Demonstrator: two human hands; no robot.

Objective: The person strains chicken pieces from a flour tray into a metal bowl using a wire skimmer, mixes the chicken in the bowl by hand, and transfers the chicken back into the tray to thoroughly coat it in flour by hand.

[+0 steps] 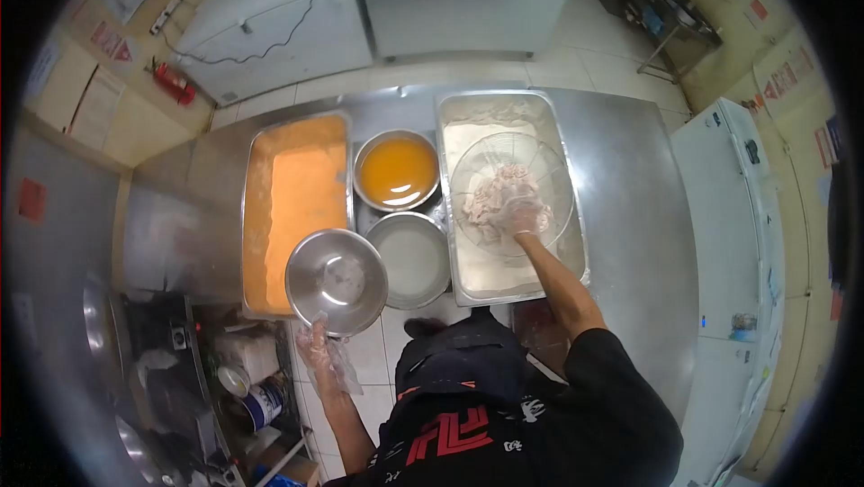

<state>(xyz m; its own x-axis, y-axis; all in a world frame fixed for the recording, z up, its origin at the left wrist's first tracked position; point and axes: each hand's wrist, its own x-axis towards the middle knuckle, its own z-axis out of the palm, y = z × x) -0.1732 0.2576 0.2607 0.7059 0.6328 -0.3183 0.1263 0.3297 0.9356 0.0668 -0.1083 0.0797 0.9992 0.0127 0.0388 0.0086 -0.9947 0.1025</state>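
My left hand (321,352), in a clear plastic glove, grips the near rim of a steel bowl (310,257). The bowl is tilted, with nothing in it, and overlaps the corner of a tray of orange powder (310,172). My right hand (525,215), also gloved, is down on a heap of pale, floured raw meat pieces (513,176); its fingers blur into them. Under the meat lies a round wire strainer (468,158), resting in a deep steel tray of white flour (477,275).
Between the trays stand a bowl of yellow-orange liquid (396,167) and a bowl of cloudy whitish liquid (409,257). All rest on a steel table (630,217). A shelf with tubs and a can (265,401) is at lower left. Beyond the table is a chest freezer (279,28).
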